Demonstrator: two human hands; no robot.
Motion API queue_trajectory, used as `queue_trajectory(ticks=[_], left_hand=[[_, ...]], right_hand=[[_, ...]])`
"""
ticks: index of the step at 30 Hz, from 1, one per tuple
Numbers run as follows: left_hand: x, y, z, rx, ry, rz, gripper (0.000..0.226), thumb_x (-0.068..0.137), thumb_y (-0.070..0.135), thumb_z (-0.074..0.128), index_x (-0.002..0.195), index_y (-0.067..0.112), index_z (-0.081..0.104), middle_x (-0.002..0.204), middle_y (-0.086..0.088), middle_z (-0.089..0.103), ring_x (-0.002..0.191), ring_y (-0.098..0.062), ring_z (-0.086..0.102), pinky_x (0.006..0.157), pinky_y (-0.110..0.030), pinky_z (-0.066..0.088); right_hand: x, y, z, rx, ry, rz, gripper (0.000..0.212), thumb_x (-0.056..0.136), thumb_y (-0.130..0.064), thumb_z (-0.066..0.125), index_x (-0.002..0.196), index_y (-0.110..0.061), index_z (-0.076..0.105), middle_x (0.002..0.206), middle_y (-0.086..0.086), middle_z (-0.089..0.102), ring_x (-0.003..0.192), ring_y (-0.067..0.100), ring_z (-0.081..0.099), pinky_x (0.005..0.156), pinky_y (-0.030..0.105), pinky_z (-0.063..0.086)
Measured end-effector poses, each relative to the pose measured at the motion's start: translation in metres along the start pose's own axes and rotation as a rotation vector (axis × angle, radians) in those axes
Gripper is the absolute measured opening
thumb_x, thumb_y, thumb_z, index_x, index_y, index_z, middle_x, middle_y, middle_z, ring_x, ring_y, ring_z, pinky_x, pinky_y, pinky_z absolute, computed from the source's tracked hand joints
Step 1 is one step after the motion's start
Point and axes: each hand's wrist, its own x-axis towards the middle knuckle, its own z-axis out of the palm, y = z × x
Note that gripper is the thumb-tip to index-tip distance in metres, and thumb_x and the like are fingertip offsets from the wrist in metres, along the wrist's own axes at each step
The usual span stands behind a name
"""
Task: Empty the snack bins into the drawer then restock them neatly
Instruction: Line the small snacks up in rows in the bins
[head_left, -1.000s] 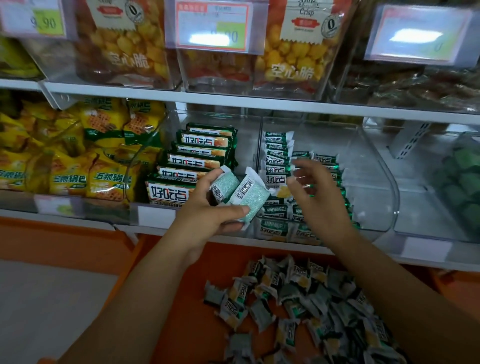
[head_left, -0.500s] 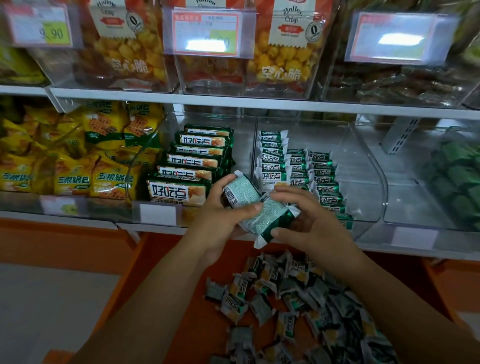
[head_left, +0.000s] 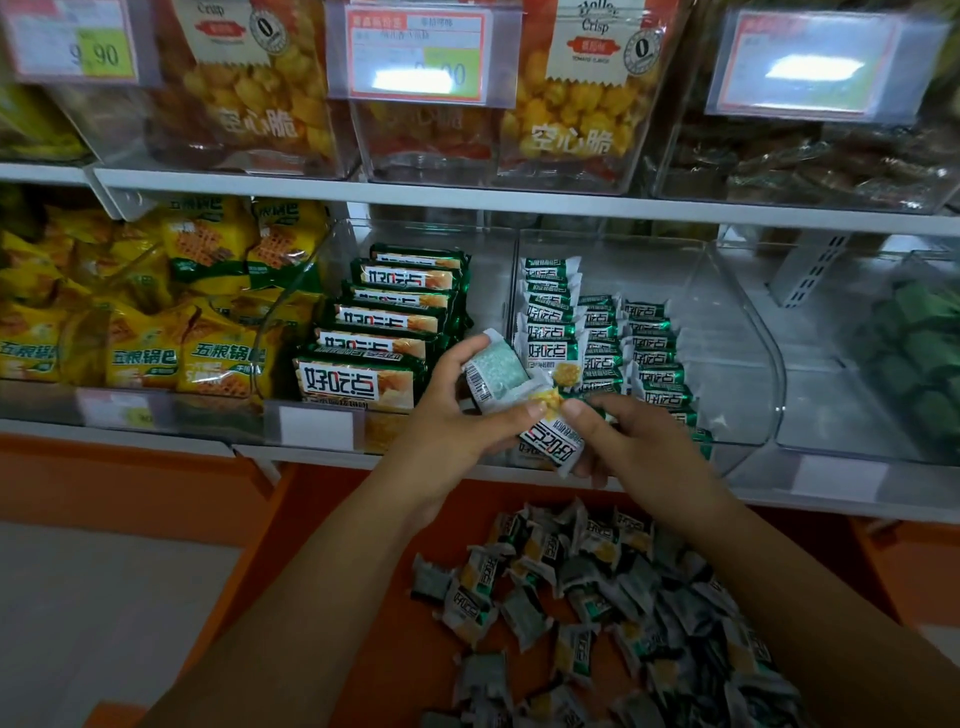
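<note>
From my remote seat, the widest thing I see is the white shelf (head_left: 571, 205) running just above the clear bin (head_left: 737, 338), which I take as my landmark. Below the bin the orange drawer (head_left: 395, 665) stands open, and a loose pile of small packets (head_left: 597, 597) lies scattered in it. Well to the left of the bin sit the yellow bags (head_left: 156, 322), and right against its left wall is a stack of big green packs (head_left: 384, 332). Inside the bin, at its left side, small packets stand in neat rows (head_left: 628, 343); its right side is bare plastic. Both hands meet just in front of the bin's left corner, above the drawer. My left hand (head_left: 452, 431) has its fingers and thumb curled round the packet with the barcode (head_left: 493, 371), which is tilted back side up. My right hand (head_left: 644, 447) pinches the packet with the label (head_left: 550, 447) between thumb and forefinger, its other fingers curled under; the left thumb tip touches that packet's top edge too.
</note>
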Motion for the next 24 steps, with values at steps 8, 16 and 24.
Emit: queue_trajectory(ticks=[8,16,24], left_hand=[[0.003,-0.007,0.001,-0.010,0.030,-0.014,0.061,0.078,0.021,0.080,0.126,0.049,0.052,0.136,-0.001,0.054,0.100,-0.015,0.069,0.068,-0.024,0.056],[0.002,-0.004,0.007,0.101,0.086,0.040,0.068,0.052,0.059,0.081,0.113,0.066,0.051,0.143,0.004,0.049,0.129,-0.027,0.050,0.101,-0.056,0.047],[0.009,-0.006,-0.001,-0.028,0.198,0.096,0.051,0.087,0.020,0.072,0.127,0.043,0.052,0.120,0.008,0.061,0.101,-0.013,0.067,0.079,-0.034,0.060]], right_hand=[[-0.005,0.006,0.004,0.191,-0.101,0.143,0.048,0.074,-0.052,0.066,0.115,-0.029,0.061,0.100,-0.005,0.071,0.086,0.012,0.070,0.082,0.031,0.057],[0.000,0.004,0.005,0.329,-0.041,0.177,0.046,0.078,-0.032,0.076,0.121,-0.029,0.057,0.108,0.001,0.065,0.089,0.017,0.069,0.077,0.029,0.057],[0.020,0.005,-0.005,0.649,0.111,0.204,0.043,0.078,-0.017,0.072,0.118,-0.011,0.055,0.113,0.009,0.070,0.101,0.025,0.069,0.089,0.038,0.056]])
